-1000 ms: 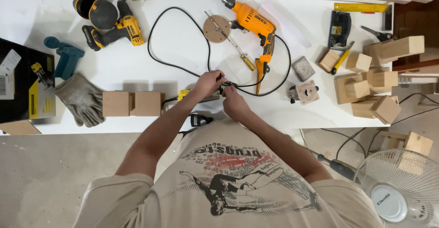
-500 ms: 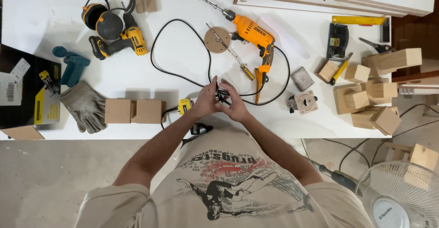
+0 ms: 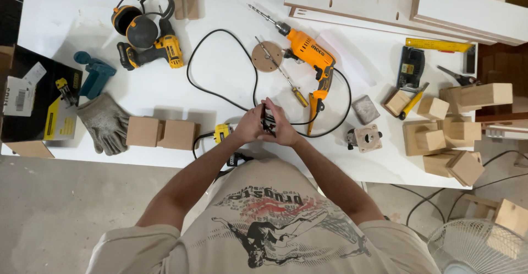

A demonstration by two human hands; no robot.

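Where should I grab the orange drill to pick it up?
Probably by its handle, the slim part that points toward the person, where the black cord comes out. Come from the near table edge, since the bit points away. Both hands are busy with a small dark thing now.

A small black object [image 3: 268, 121], its detail unresolved, is held upright between both hands above the near edge of the white table [image 3: 231, 76], at 6 o'clock from the orange drill [image 3: 311, 59].
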